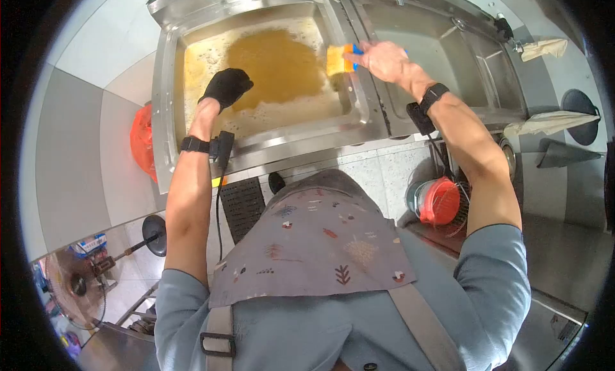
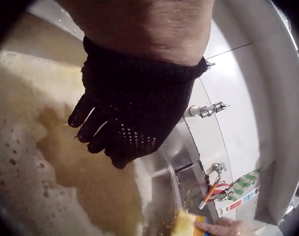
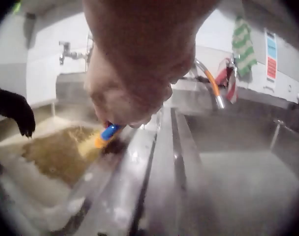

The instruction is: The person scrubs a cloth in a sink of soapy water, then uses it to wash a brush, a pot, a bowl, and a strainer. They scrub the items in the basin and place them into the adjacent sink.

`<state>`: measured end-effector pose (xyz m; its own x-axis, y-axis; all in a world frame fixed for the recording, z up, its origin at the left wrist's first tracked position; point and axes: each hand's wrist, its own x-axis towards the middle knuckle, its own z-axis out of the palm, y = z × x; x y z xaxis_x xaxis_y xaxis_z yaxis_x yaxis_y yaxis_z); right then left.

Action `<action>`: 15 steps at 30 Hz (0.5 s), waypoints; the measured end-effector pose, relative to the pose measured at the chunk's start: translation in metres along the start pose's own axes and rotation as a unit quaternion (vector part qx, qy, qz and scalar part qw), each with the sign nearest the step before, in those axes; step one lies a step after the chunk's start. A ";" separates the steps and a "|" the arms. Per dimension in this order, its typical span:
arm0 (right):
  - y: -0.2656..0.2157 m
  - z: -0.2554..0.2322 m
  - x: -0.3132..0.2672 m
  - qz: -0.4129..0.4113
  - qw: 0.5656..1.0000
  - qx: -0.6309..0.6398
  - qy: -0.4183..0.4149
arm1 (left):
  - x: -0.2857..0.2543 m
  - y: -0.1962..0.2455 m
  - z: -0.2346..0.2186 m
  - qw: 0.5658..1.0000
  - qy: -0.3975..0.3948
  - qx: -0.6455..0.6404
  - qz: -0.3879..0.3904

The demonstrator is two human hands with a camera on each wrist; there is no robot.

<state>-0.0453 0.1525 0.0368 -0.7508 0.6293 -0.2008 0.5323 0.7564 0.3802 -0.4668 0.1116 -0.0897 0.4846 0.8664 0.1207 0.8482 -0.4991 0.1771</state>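
My left hand [image 1: 227, 88], in a black knit glove, hangs over the left steel sink [image 1: 307, 136]. Its fingers droop loosely and hold nothing. Brown water [image 1: 275, 63] with pale foam around it fills that basin. My bare right hand [image 1: 386, 60] grips a scrub brush [image 1: 339, 60] by its blue-and-orange body, over the divider between the basins. The brush's yellow bristles face left, at the right edge of the left sink. In the right wrist view, the fingers of the right hand [image 3: 125, 101] curl round the brush [image 3: 102, 140], partly hiding it.
The right basin [image 1: 410, 47] adjoins the left one. Taps [image 2: 208, 109] and an orange-sleeved spout [image 3: 213, 86] project from the back wall. A green-striped cloth [image 3: 244, 46] hangs there. Below right stands a red bucket [image 1: 442, 201]; a fan [image 1: 77, 284] is at lower left.
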 end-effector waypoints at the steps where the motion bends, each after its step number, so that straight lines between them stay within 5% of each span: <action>1: 0.007 -0.013 0.002 -0.005 1.000 -0.003 0.004 | 0.001 0.007 0.000 1.000 0.017 -0.017 0.007; 3: 0.010 -0.015 -0.007 0.040 0.981 0.039 0.187 | 0.001 0.028 0.008 0.999 0.025 -0.033 0.010; 4: 0.015 -0.010 -0.014 0.015 0.975 0.094 0.199 | 0.010 0.037 0.008 0.999 0.010 -0.047 -0.025; 5: 0.019 0.010 -0.019 0.009 0.975 0.095 0.203 | 0.015 0.051 0.012 0.996 -0.006 -0.063 -0.060; 7: 0.024 0.032 -0.025 -0.024 0.995 0.058 0.075 | 0.022 0.085 0.011 0.995 -0.001 -0.074 -0.063; 9: 0.041 0.044 -0.032 -0.041 0.995 0.033 0.088 | 0.027 0.123 0.016 0.996 0.006 -0.038 -0.077; 11: 0.044 0.056 -0.047 -0.003 0.960 0.155 0.235 | 0.034 0.159 0.021 0.996 -0.002 -0.040 -0.079; 13: 0.046 0.080 -0.057 -0.032 0.969 0.145 0.198 | 0.039 0.192 0.031 0.988 -0.043 -0.041 -0.142; 14: 0.049 0.093 -0.064 -0.057 0.967 0.163 0.188 | 0.036 0.199 0.048 0.983 0.007 -0.103 -0.154; 15: 0.060 0.097 -0.073 -0.080 0.965 0.176 0.177 | 0.038 0.216 0.049 0.990 -0.025 -0.067 -0.119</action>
<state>0.0791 0.1692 -0.0137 -0.8877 0.4464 0.1123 0.4518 0.8917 0.0267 -0.2554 0.0373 -0.0947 0.2879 0.9576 0.0113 0.9053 -0.2759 0.3228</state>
